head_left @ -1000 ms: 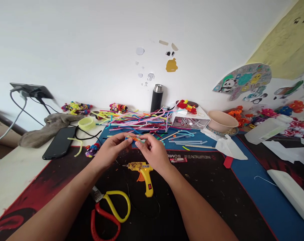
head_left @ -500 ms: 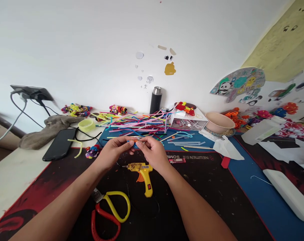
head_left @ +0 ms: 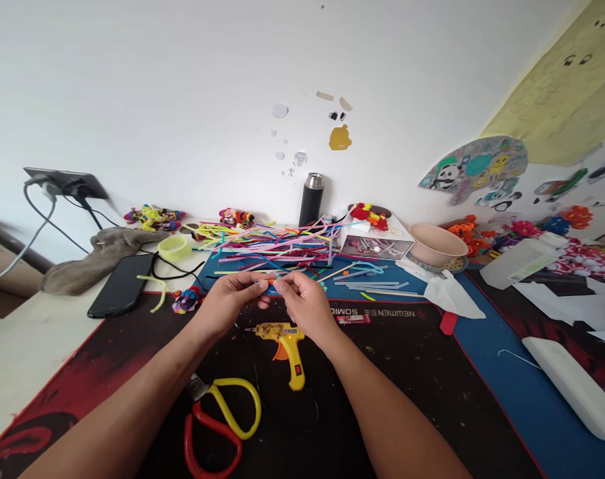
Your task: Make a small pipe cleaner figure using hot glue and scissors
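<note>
My left hand (head_left: 230, 296) and my right hand (head_left: 305, 301) meet above the mat. Between their pinched thumbs and fingers is a small orange and blue piece (head_left: 271, 287), mostly covered; it looks like pipe cleaner, though its shape cannot be made out. Just below the hands a yellow glue gun (head_left: 292, 356) lies on its side, nozzle to the left. Scissors (head_left: 237, 406) with one yellow and one red handle lie near my left forearm, their blades partly hidden under it. Behind the hands spreads a heap of coloured pipe cleaners (head_left: 277, 243).
A black phone (head_left: 120, 286) and a yellow-green coil (head_left: 174, 248) lie at left. Along the wall stand a black thermos (head_left: 311, 199), a white box (head_left: 377, 239) and a beige bowl (head_left: 437, 245). Translucent glue sticks (head_left: 372, 285) lie right of the hands. A white device (head_left: 572, 389) is at far right.
Both hands stay in nearly the same place, with slight finger movement around the small piece. The whole view has shifted a little; the objects on the table lie as before.
</note>
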A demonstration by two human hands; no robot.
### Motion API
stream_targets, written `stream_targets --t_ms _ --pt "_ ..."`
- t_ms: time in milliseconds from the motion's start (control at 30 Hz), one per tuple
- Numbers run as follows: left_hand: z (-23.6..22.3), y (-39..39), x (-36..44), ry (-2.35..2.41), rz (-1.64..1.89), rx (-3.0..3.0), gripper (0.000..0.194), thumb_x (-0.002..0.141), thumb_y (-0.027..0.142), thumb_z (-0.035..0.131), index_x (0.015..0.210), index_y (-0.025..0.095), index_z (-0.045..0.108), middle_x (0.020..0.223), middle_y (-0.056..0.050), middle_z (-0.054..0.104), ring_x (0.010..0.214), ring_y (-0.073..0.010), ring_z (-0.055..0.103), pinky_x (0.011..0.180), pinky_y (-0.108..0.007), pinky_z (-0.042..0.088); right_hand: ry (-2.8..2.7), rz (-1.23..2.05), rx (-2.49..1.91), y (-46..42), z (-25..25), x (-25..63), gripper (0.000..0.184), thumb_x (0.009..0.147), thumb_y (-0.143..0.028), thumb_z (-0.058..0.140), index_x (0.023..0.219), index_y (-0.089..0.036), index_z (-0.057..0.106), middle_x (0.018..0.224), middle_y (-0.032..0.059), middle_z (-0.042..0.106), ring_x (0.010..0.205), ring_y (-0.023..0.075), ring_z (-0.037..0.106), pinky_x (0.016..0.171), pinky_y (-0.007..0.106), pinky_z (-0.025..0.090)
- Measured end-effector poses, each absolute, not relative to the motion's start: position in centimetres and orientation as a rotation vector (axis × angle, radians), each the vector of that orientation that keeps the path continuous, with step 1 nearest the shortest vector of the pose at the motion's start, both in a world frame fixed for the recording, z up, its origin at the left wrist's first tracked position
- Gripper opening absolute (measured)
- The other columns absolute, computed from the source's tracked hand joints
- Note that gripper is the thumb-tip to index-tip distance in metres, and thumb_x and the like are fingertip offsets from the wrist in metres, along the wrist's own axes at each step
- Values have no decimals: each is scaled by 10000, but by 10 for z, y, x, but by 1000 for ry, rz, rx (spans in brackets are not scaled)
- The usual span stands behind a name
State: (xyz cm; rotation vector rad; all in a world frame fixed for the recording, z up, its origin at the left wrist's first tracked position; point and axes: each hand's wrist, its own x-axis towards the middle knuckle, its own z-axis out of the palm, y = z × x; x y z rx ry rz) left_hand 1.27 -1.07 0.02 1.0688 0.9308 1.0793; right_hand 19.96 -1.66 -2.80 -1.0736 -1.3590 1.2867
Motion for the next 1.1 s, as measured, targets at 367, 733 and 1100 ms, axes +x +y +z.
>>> stream_targets --t_ms 367,733,1100 --pt "3 -12 15 919 1080 1036 437 578 452 1057 851 155 890 777 -106 803 611 -172 661 587 -285 554 -1307 1347 -1025 -21 -14 195 541 879 -755 754 773 -265 552 509 -89 431 377 112 391 384 257 278" --pt "-3 -8 14 999 1119 1187 480 718 586 967 978 189 899 859 -107 830 664 -193 696 663 -306 588 -1333 1362 -1028 -17 -20 197 518 890 -752 747 913 -247 633 537 -79 523 384 109 420 398 251 311" --pt "-8 -7 10 863 998 997 574 709 628 971 1010 149 879 813 -133 823 746 -228 771 704 -300 657 -1371 1304 -1074 -17 -20 198 524 896 -747 736 841 -238 624 506 -74 510 376 114 428 388 255 304"
